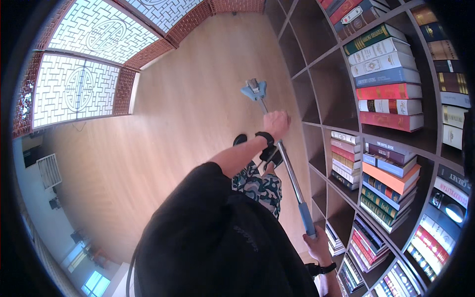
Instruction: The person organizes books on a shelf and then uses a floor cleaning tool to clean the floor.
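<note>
A long-handled mop (291, 165) with a metal pole slants across the floor beside my feet. Its light-blue head (256, 91) is farthest from me and carries a greyish bundle. My left hand (277, 124) closes around the upper part of the pole, nearer the head. Around the blue grip at the pole's near end (307, 219) my right hand (317, 242) is wrapped. Both wrists wear black bands. The fingers' undersides are hidden.
A dark shelving unit (315, 65) with stacked books (389, 83) runs along the right. Lattice screens (79, 87) with woven reddish frames stand at the upper left. Wood-look flooring (174, 122) lies between them. A white vent (49, 170) is at the far left.
</note>
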`<state>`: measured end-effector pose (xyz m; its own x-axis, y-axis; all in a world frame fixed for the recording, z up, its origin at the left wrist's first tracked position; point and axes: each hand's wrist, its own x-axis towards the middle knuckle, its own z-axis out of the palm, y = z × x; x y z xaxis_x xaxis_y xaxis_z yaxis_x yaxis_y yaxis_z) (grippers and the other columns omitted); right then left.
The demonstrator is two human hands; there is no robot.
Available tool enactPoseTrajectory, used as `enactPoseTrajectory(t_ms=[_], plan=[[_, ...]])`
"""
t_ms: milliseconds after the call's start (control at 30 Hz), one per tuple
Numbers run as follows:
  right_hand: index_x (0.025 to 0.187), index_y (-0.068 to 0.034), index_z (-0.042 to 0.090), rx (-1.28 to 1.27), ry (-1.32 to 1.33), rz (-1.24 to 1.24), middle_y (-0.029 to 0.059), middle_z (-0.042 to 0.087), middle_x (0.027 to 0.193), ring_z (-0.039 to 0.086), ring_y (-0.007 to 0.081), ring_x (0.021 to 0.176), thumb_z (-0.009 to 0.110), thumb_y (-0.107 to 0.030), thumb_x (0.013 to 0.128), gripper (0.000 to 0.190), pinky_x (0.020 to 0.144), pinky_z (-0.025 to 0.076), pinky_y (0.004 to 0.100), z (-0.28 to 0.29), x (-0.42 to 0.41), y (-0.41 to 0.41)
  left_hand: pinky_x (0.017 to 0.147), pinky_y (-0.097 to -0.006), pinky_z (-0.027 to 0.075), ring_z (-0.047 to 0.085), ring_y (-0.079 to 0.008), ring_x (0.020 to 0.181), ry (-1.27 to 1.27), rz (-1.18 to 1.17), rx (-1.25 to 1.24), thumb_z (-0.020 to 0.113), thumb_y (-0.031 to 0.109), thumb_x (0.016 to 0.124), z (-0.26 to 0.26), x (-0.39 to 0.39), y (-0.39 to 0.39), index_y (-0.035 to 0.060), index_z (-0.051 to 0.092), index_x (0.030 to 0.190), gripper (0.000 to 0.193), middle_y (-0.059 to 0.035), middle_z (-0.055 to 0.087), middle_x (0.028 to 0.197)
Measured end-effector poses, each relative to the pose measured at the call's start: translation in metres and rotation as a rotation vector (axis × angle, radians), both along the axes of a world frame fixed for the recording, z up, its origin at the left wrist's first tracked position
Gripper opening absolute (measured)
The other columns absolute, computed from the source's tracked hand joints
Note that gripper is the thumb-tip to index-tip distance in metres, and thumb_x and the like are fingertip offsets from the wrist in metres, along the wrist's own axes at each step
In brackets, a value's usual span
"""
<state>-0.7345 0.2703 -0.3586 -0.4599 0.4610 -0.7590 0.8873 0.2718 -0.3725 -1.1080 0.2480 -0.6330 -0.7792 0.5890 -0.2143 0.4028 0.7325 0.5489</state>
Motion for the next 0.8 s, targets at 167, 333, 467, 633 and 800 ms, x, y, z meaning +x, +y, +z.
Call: enactPoseTrajectory(t_ms=[167,333,467,633,800], plan=[[0.094,0.002,0.064,0.099,-0.141,0.068,0.0171,0.062,0.072,0.065,0.0278,0.067,0.076,-0.019,0.076,0.030,0.063,0.049,0.0403,0.051,-0.001,0.020,0.070,-0.0513,0.053,0.068,-0.0403,0.079,-0.089,-0.034,0.124,0.058,0.033,0.091,-0.059,-0.068,-0.012,0.0065,0.065,0.090,0.027,-0.0219,0.069,0.082],[0.099,0.003,0.065,-0.030,-0.159,-0.107,0.0111,0.063,0.072,0.063,0.0189,0.069,0.079,-0.013,0.073,0.033,0.064,0.049,0.0361,0.114,0.037,0.026,0.087,-0.0502,0.052,0.065,-0.0421,0.100,-0.277,0.101,0.111,0.056,0.042,0.097,-0.163,-0.114,-0.063,0.0099,0.054,0.128,0.045,-0.0255,0.067,0.105],[0.087,0.001,0.062,-0.026,-0.151,-0.255,0.0014,0.052,0.067,0.047,0.0090,0.064,0.078,-0.012,0.076,0.023,0.056,0.039,0.0304,0.146,0.022,-0.008,0.117,-0.0572,0.025,0.023,-0.0424,0.146,-0.262,0.136,0.045,0.053,0.050,0.095,-0.185,-0.063,-0.045,0.0199,0.031,0.153,0.069,-0.0209,0.026,0.159],[0.086,0.001,0.063,0.004,-0.173,-0.231,0.0070,0.060,0.068,0.056,0.0136,0.066,0.080,-0.019,0.074,0.028,0.059,0.045,0.0335,0.094,0.068,-0.004,0.120,-0.0577,0.016,0.009,-0.0400,0.152,-0.444,-0.032,-0.158,0.036,0.063,0.097,-0.190,-0.028,-0.031,0.0237,0.018,0.159,0.075,-0.0157,0.008,0.166],[0.088,0.000,0.064,-0.049,-0.088,-0.080,0.0164,0.065,0.072,0.066,0.0311,0.068,0.074,-0.024,0.080,0.027,0.063,0.050,0.0427,-0.084,0.103,-0.009,0.109,-0.0520,0.039,0.047,-0.0477,0.130,-0.593,-0.264,-0.154,0.040,0.054,0.099,-0.227,0.039,-0.066,0.0113,0.037,0.149,0.066,-0.0274,0.053,0.139]])
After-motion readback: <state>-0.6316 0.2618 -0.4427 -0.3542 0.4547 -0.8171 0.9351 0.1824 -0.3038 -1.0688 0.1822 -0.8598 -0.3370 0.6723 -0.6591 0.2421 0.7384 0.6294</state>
